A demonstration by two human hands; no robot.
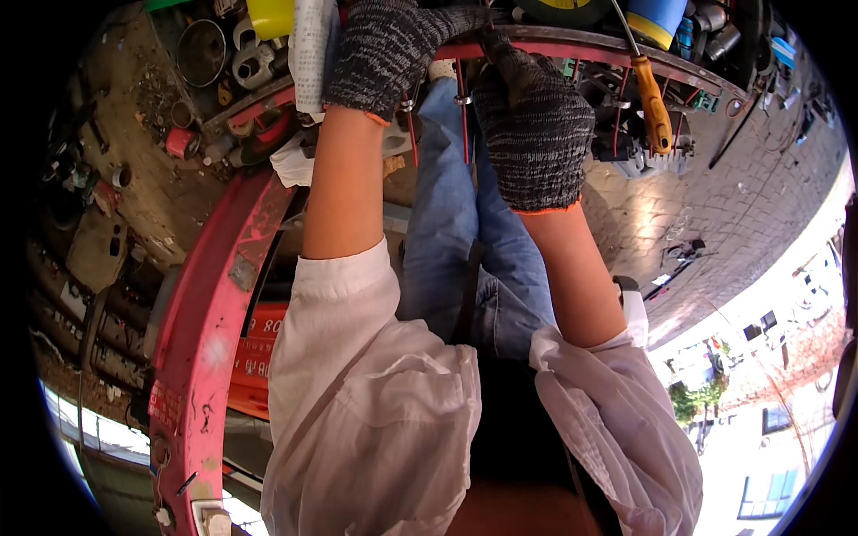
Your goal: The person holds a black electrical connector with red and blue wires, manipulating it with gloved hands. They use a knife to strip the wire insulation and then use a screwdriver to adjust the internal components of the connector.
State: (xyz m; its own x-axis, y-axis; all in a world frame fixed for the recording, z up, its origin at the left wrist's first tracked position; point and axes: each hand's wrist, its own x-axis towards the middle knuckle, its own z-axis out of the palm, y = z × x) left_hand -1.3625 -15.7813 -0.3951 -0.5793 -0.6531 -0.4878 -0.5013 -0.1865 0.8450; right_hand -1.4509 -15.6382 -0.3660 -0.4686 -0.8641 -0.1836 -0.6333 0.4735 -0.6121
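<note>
Both my hands wear dark grey knit gloves with orange cuffs, at the red-edged bench rim (617,55). My left hand (386,61) is closed over the bench, its fingers and thumb reaching right to a small dark piece at the top edge of the view; what it grips is too unclear to name. My right hand (538,129) is closed just in front of the rim, thumb pointing up toward the same spot, and its curled fingers hide whatever they hold. A screwdriver (654,107) with an orange-yellow handle hangs over the rim right of it. Printed paper (312,58) lies beside my left hand.
Red rods (463,112) hang below the rim. A blue-and-yellow can (657,21) and a yellow container (271,16) stand on the bench. A pink metal beam (210,330) runs along my left. Metal parts and a red can (182,143) sit at the left.
</note>
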